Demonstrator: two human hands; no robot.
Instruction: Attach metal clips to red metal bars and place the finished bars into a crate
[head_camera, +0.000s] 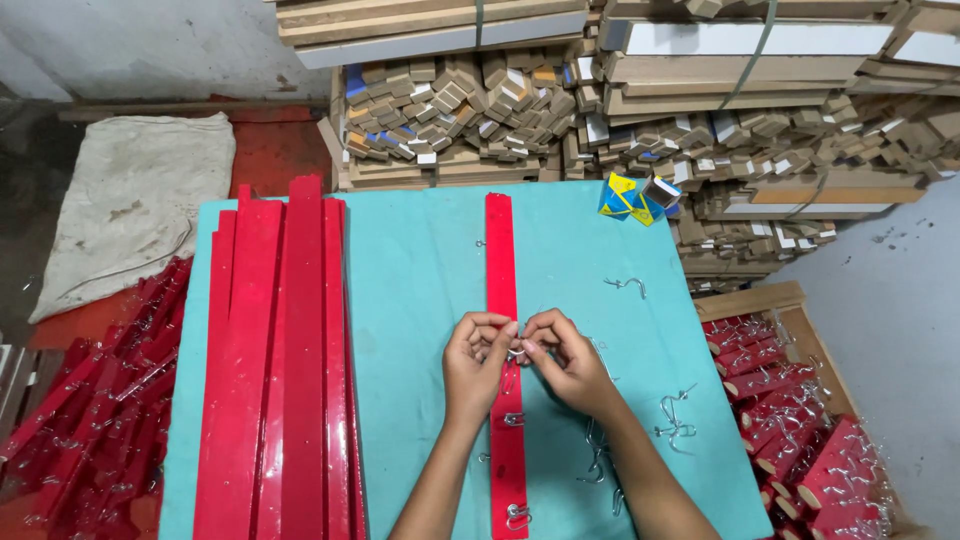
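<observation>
- Pinching a small metal hook (516, 352) between the fingertips of both hands, I hold it directly over the red strip (500, 262).
- My left hand (478, 362) is closed, thumb and forefinger gripping the hook from the left side.
- My right hand (562, 358) is closed too, fingertips gripping the same hook from the right; the two hands touch at the fingertips.
- The strip lies lengthwise on the teal cloth (420, 280), running from the far edge toward me, between my forearms.
- Fitted hooks (514, 419) sit along the strip near me, with another at its near end.
- Loose hooks (676, 418) lie on the cloth to the right of my right forearm; a single one (628, 285) lies further up.
- A stack of red strips (290, 370) lies on the left part of the cloth, well apart from my hands.
- A small blue-and-yellow box (630, 198) stands at the far right corner of the cloth.
- A wooden crate (770, 300) on the right holds finished red pieces with hooks.
- More red pieces (90, 400) lie heaped on the floor at left.
</observation>
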